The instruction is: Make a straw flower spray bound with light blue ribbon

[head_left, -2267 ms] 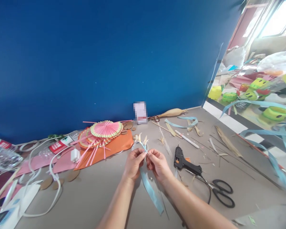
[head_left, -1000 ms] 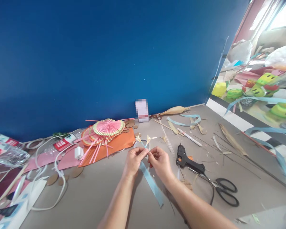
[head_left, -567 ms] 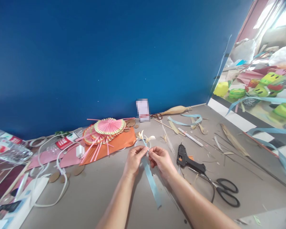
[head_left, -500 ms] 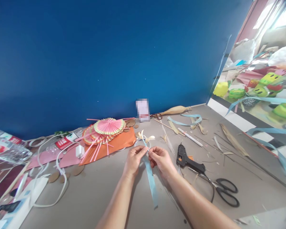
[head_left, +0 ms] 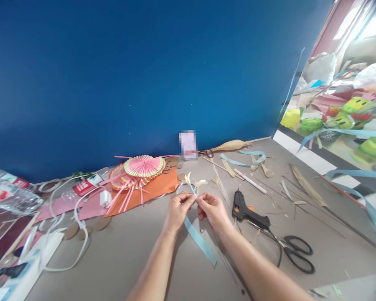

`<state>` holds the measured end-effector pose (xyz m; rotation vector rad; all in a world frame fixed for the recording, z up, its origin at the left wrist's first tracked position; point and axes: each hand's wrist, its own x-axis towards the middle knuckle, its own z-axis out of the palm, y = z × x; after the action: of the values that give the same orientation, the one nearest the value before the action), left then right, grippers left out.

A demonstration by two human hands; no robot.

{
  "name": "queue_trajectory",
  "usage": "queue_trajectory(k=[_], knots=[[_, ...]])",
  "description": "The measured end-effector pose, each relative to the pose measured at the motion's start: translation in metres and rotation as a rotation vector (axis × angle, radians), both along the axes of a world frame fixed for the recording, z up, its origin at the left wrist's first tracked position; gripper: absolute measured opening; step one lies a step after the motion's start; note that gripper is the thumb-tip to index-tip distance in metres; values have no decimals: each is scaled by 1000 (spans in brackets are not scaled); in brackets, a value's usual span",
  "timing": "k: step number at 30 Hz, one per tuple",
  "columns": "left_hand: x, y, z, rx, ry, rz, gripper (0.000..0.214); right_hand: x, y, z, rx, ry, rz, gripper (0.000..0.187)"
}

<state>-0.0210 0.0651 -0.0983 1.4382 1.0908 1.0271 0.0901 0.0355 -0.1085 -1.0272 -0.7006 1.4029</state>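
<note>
My left hand (head_left: 176, 211) and my right hand (head_left: 213, 210) meet over the grey table, both pinched on a light blue ribbon (head_left: 200, 241). The ribbon's free tail trails toward me between my forearms. Just beyond my fingertips sits a small cream leaf flower (head_left: 192, 182) on a thin ring wrapped in the ribbon. A black glue gun (head_left: 246, 211) lies just right of my right hand.
Black scissors (head_left: 296, 252) lie at the right. Pink paper fans (head_left: 138, 169) rest on orange paper (head_left: 150, 190) left of my hands. A white cable and charger (head_left: 104, 198), dried leaf strips (head_left: 302, 182) and more blue ribbon (head_left: 244, 159) are scattered about. A blue wall stands behind.
My hands have stayed pinched together at the same spot. The ribbon's loose tail has swung from pointing straight toward me to slanting right.
</note>
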Motion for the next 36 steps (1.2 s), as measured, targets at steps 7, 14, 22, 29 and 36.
queue_trajectory(k=[7, 14, 22, 29, 36], knots=[[1, -1, -3, -219, -169, -12, 20, 0, 0, 0, 32, -60, -51, 17], [0, -2, 2, -288, -166, -25, 19, -1, -3, 4, 74, -181, -94, 19], [0, -1, 1, -333, -218, -2, 19, -3, -5, 4, 87, -288, -90, 18], [1, -1, 3, -214, -229, -51, 17, -2, -3, 3, 46, -254, -27, 19], [0, 1, 3, -173, -195, -66, 17, 0, -3, 2, -37, -28, 82, 26]])
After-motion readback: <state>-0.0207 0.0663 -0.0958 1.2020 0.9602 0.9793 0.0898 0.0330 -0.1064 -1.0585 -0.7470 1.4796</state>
